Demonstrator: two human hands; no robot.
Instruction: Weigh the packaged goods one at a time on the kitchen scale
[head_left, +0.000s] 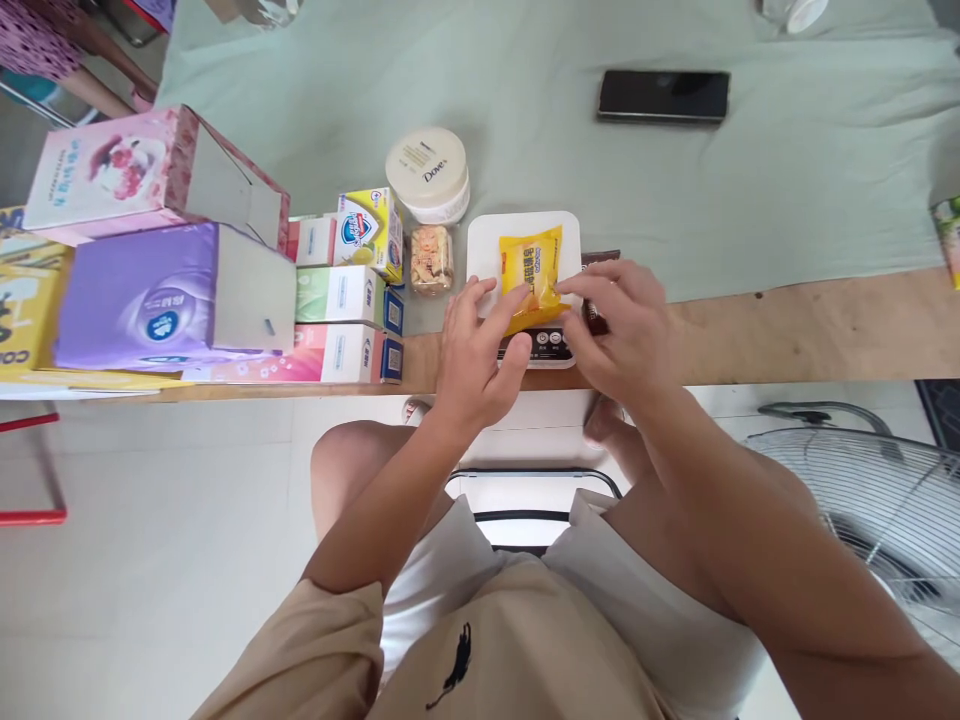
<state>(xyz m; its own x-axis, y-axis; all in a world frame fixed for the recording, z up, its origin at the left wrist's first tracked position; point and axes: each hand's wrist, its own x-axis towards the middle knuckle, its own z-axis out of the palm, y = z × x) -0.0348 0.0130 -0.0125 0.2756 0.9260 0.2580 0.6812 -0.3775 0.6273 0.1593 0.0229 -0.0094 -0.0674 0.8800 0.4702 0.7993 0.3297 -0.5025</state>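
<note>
Our left hand [474, 372] is released, fingers loosely spread at the near left side of the yellow sulfur soap packet [529, 262]. Our right hand [628, 325] has its index fingertip at the right edge; whether it pinches, we cannot tell. The packet lies on the white kitchen scale [484, 240]. We judge it light, firm, hardly fragile, perhaps slippery; better to grip its long sides at the middle.
</note>
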